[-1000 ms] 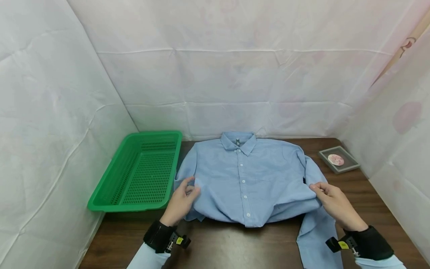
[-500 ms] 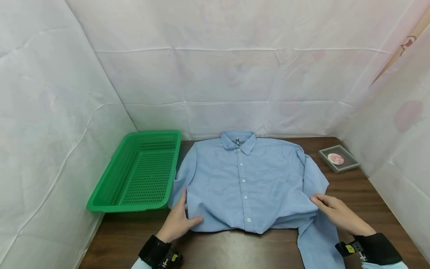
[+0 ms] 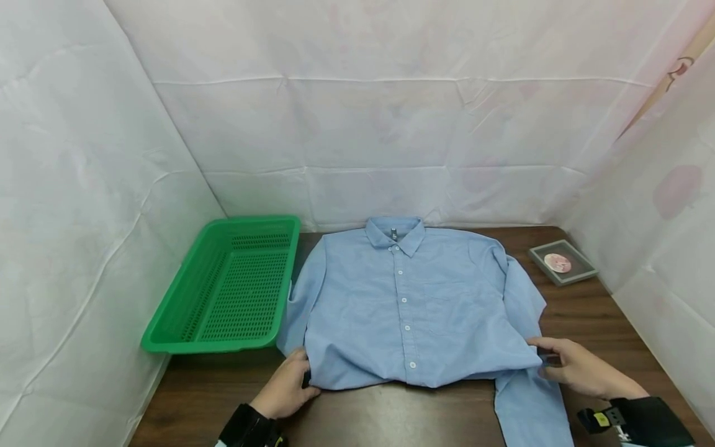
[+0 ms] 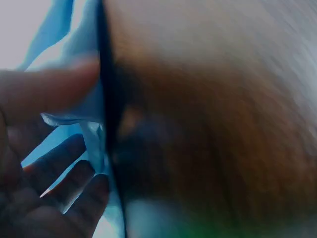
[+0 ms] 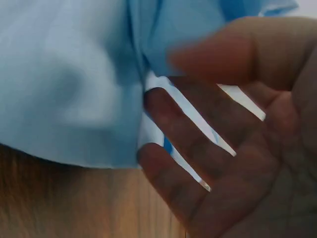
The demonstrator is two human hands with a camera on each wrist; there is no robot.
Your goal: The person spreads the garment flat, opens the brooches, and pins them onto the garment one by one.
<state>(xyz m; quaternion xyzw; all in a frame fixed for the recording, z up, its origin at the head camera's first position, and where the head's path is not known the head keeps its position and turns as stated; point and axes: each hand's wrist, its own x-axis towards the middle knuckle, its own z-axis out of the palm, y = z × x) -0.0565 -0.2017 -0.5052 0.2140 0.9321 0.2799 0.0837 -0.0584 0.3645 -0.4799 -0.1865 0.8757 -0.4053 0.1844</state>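
A light blue button-up shirt (image 3: pixel 363 304) lies front side up, its collar toward the back wall and its lower body ending in a folded edge. At its lower left corner is my left hand (image 3: pixel 283 383), fingertips right at the fabric, thumb apart from them. The left wrist view shows those fingers (image 4: pixel 81 193) loosely spread beside the cloth. My right hand (image 3: pixel 589 370) is at the shirt's lower right side, over the sleeve (image 3: pixel 530 403) that runs toward me. In the right wrist view its fingers (image 5: pixel 193 139) are spread and nearly straight, tips close to the shirt's side.
A green plastic basket (image 3: pixel 293 267) with slotted walls stands left of the shirt. At the back right lies a small grey framed tile (image 3: pixel 583 273) with a pink round piece. White cloth walls (image 3: pixel 357 124) rise behind and on both sides of the brown wooden table (image 3: pixel 357 416).
My left hand has moved down the shirt's left side to its lower corner. The right hand has gone lower and outward, its thumb and fingers now apart. The shirt's lower edge lies flatter.
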